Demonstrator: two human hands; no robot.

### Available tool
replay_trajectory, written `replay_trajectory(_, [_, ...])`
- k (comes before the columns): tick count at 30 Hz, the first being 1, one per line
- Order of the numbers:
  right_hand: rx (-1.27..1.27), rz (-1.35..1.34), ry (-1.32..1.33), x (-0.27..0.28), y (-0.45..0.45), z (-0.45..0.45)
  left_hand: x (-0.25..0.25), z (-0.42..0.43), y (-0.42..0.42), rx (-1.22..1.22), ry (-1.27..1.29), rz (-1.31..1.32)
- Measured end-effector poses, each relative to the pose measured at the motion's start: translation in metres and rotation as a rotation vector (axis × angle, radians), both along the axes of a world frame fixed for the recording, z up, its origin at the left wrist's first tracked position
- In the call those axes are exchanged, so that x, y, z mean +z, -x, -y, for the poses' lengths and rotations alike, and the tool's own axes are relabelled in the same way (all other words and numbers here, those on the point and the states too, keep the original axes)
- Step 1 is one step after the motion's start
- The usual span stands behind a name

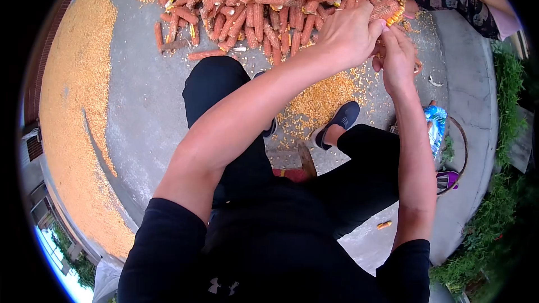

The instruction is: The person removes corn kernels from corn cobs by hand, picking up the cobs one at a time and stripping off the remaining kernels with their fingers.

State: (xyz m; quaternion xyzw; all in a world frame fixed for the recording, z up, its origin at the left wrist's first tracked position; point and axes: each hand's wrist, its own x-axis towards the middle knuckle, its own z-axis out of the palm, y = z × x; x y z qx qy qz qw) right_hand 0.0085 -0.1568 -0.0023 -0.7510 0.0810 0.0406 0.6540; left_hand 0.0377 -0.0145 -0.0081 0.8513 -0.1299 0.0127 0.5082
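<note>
Up at the right of centre, my left hand is closed round a corn cob, reddish and mostly bare, with yellow kernels left at its right end. My right hand meets it from below, its fingers bent and pressed close to the cob and to my left hand; what its fingers hold is hidden. Behind both hands lies a large heap of bare red cobs. Below them, loose yellow kernels are scattered on the ground between my shoes.
A long spread of kernels covers the ground at the left. Another person's patterned clothing shows at the upper right. A blue packet, a hoop-shaped handle and a purple item are at my right, beside green plants.
</note>
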Motion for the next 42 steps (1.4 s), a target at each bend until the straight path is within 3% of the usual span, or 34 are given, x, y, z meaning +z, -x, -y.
replay_trajectory(3, [-0.033,0.04,0.026,0.005,0.002,-0.007,-0.008,-0.001,-0.009,-0.067,0.24,-0.085])
replay_trajectory(4, [-0.058,0.053,0.048,0.009,0.001,-0.009,-0.008,0.002,-0.009,-0.1,0.435,-0.146])
replay_trajectory(6, [-0.023,0.122,0.099,0.016,0.002,-0.012,0.0,0.002,-0.001,-0.175,0.685,-0.419])
replay_trajectory(7, [-0.05,0.167,0.221,0.019,0.002,-0.016,0.007,0.001,0.003,-0.16,0.693,-0.463])
replay_trajectory(11, [-0.069,0.293,0.304,0.013,0.002,-0.018,0.016,0.0,0.014,-0.099,0.727,-0.569])
replay_trajectory(14, [-0.123,0.482,0.551,0.01,-0.001,-0.022,0.017,0.006,0.014,-0.011,0.729,-0.555])
replay_trajectory(15, [-0.132,0.501,0.471,0.013,-0.002,-0.025,0.017,0.007,0.014,0.002,0.724,-0.548])
replay_trajectory(18, [-0.131,0.593,0.559,0.011,-0.005,-0.022,0.015,0.014,0.005,0.006,0.676,-0.398])
replay_trajectory(20, [-0.115,0.618,0.586,0.016,-0.006,-0.018,0.027,0.012,0.009,0.033,0.741,-0.591])
replay_trajectory(23, [-0.06,0.718,0.619,0.018,-0.003,-0.008,0.046,-0.006,0.008,-0.132,0.77,-0.893])
replay_trajectory(26, [0.001,0.701,0.597,0.007,-0.004,0.002,0.039,-0.007,0.007,-0.2,0.834,-1.023])
replay_trajectory(31, [-0.02,0.5,0.154,0.004,-0.006,0.002,0.038,-0.007,0.004,-0.281,1.046,-1.039])
replay_trajectory(34, [-0.058,0.468,0.258,0.028,0.004,-0.001,0.034,-0.012,0.001,-0.24,1.012,-0.955])
replay_trajectory(38, [0.023,0.688,0.825,0.032,0.012,-0.009,0.046,-0.005,0.007,-0.037,0.946,-0.871])
replay_trajectory(40, [0.053,0.636,0.751,0.033,0.014,-0.012,0.053,-0.003,0.012,0.054,0.907,-0.855])
replay_trajectory(42, [0.07,0.644,0.74,0.034,0.011,-0.013,0.053,-0.008,0.015,-0.012,0.919,-0.872])
